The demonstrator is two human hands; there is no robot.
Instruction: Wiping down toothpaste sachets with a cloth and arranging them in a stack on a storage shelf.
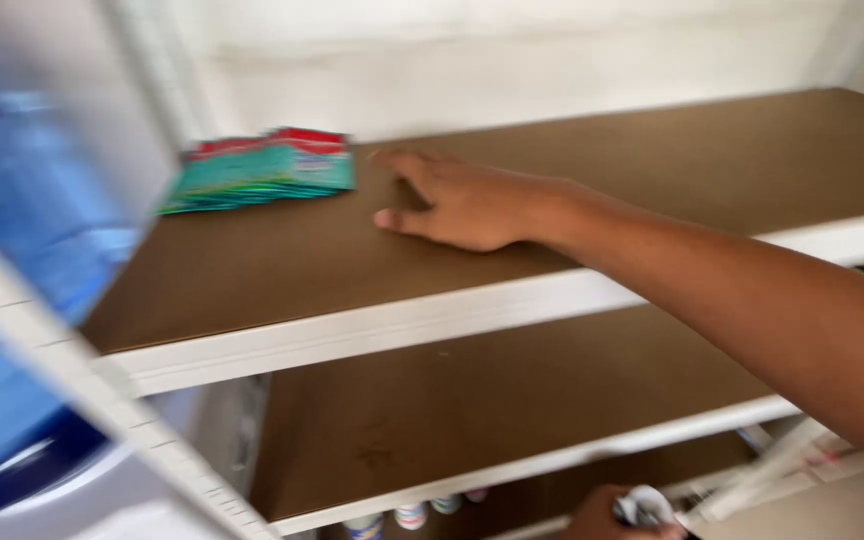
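Fingers [402, 165] of the right hand [472, 205] lie spread on the shelf [652, 170] (beside green packets [262, 170]).

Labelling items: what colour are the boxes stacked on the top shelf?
Teal-green boxes with red top edges; head view.

The whole view was smeared by motion. A blue water bottle [22, 260] at the left edge was a blur, cut off by the frame. The left hand [607, 515] was cropped by the bottom edge, its white object [644, 504] unidentifiable. Small jars [412, 516] under the lowest shelf [552, 460] showed only their tops.
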